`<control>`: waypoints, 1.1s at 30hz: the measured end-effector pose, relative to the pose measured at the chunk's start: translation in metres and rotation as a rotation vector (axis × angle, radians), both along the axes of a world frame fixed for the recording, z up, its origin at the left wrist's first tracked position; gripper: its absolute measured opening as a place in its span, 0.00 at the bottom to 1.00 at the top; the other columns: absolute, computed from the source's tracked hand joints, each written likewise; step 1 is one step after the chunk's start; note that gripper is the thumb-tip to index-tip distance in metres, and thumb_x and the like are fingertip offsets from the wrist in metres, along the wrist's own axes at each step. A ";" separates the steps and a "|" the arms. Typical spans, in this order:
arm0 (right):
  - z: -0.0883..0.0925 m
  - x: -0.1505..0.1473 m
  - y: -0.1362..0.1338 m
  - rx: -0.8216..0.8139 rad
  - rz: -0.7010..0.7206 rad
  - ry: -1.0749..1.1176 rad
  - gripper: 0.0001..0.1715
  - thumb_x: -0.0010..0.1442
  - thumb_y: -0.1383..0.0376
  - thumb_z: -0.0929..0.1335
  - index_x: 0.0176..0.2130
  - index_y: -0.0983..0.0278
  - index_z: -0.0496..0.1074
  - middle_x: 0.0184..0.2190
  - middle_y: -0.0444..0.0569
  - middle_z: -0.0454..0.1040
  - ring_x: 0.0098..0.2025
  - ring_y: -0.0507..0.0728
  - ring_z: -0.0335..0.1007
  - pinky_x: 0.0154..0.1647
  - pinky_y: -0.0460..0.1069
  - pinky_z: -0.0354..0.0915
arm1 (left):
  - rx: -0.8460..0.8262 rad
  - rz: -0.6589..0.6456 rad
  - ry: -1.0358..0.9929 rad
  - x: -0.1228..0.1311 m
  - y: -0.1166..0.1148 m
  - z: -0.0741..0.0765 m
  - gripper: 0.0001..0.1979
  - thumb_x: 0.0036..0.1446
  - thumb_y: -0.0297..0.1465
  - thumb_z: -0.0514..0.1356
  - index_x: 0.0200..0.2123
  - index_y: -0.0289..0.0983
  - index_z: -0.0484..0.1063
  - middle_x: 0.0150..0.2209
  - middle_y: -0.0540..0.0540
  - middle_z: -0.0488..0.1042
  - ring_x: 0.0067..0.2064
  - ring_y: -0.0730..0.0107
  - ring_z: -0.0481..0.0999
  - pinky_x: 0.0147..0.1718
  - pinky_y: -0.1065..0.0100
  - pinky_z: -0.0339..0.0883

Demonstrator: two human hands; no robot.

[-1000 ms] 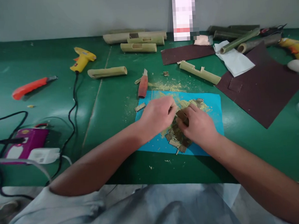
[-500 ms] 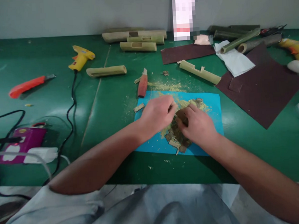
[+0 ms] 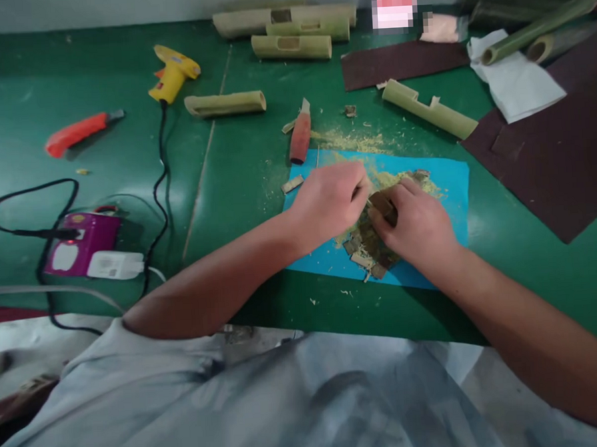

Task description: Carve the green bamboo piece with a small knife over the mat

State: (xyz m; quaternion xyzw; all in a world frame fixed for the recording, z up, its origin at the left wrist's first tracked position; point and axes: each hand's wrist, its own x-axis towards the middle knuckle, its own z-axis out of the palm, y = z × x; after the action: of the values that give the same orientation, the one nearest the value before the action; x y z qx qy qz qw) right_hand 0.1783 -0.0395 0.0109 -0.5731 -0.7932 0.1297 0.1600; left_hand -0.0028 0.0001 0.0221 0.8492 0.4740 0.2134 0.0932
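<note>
Right hand [image 3: 418, 224] pinches a brown piece [image 3: 384, 205] just beside the curled left hand [image 3: 332, 198], whose grip I cannot tell; a loose pinch could let it slip, jolting scraps [image 3: 362, 259] below.

From the wearer's head, my one view faces forward and down, fairly near the green surface [image 3: 230, 167], up to what seems a grey wall [image 3: 92, 9].
</note>
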 end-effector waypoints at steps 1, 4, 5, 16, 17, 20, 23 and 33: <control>0.000 0.000 0.000 0.004 0.005 0.000 0.11 0.65 0.61 0.64 0.37 0.64 0.72 0.38 0.54 0.73 0.37 0.59 0.67 0.33 0.53 0.54 | 0.014 -0.003 -0.008 0.000 0.000 -0.001 0.11 0.66 0.28 0.57 0.29 0.38 0.70 0.28 0.47 0.73 0.32 0.68 0.73 0.32 0.66 0.64; -0.001 0.000 -0.001 0.017 0.002 -0.004 0.11 0.65 0.61 0.64 0.37 0.64 0.73 0.38 0.54 0.73 0.36 0.58 0.67 0.32 0.53 0.54 | 0.070 -0.001 -0.051 -0.002 0.000 -0.006 0.11 0.65 0.28 0.57 0.28 0.38 0.69 0.28 0.48 0.73 0.32 0.68 0.73 0.32 0.66 0.64; -0.001 0.000 -0.001 0.019 0.001 -0.008 0.11 0.65 0.61 0.64 0.38 0.64 0.73 0.38 0.54 0.73 0.36 0.58 0.68 0.32 0.52 0.54 | 0.081 -0.006 -0.060 -0.003 0.000 -0.007 0.11 0.65 0.28 0.57 0.28 0.38 0.69 0.28 0.48 0.73 0.31 0.68 0.73 0.32 0.66 0.64; 0.000 -0.002 -0.002 0.012 -0.002 -0.032 0.13 0.67 0.60 0.63 0.39 0.64 0.73 0.38 0.54 0.74 0.36 0.58 0.68 0.31 0.52 0.52 | 0.088 -0.023 -0.031 -0.002 0.000 -0.004 0.11 0.65 0.27 0.57 0.28 0.38 0.68 0.27 0.49 0.72 0.30 0.70 0.70 0.31 0.67 0.61; 0.000 -0.003 -0.002 0.016 0.004 -0.033 0.14 0.67 0.60 0.63 0.39 0.64 0.73 0.38 0.54 0.73 0.36 0.58 0.67 0.31 0.52 0.52 | 0.089 -0.025 -0.032 -0.002 -0.001 -0.003 0.11 0.65 0.28 0.57 0.28 0.38 0.68 0.27 0.49 0.72 0.30 0.70 0.70 0.30 0.67 0.61; 0.000 -0.003 -0.002 0.022 0.007 -0.042 0.14 0.67 0.61 0.62 0.39 0.65 0.73 0.38 0.55 0.73 0.36 0.58 0.67 0.31 0.52 0.52 | 0.078 -0.009 -0.034 -0.001 -0.001 -0.003 0.11 0.65 0.27 0.57 0.28 0.38 0.68 0.27 0.48 0.72 0.30 0.70 0.71 0.31 0.67 0.61; 0.000 -0.003 -0.003 0.026 -0.002 -0.033 0.13 0.67 0.61 0.62 0.37 0.64 0.72 0.37 0.54 0.72 0.36 0.57 0.67 0.31 0.52 0.51 | 0.054 -0.012 -0.011 0.000 -0.001 0.000 0.10 0.64 0.26 0.57 0.28 0.38 0.68 0.28 0.48 0.73 0.31 0.70 0.72 0.31 0.67 0.62; -0.001 -0.003 -0.003 0.012 -0.007 -0.012 0.12 0.66 0.61 0.62 0.36 0.64 0.71 0.36 0.53 0.71 0.34 0.57 0.63 0.30 0.53 0.47 | 0.027 -0.044 -0.003 0.003 -0.005 0.000 0.11 0.65 0.27 0.57 0.28 0.37 0.69 0.27 0.49 0.74 0.30 0.70 0.72 0.30 0.67 0.62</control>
State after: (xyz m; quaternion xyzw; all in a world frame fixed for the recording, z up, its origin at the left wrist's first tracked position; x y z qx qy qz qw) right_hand 0.1757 -0.0423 0.0096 -0.5756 -0.7929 0.1210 0.1592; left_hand 0.0006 -0.0049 0.0224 0.8602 0.4522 0.2193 0.0871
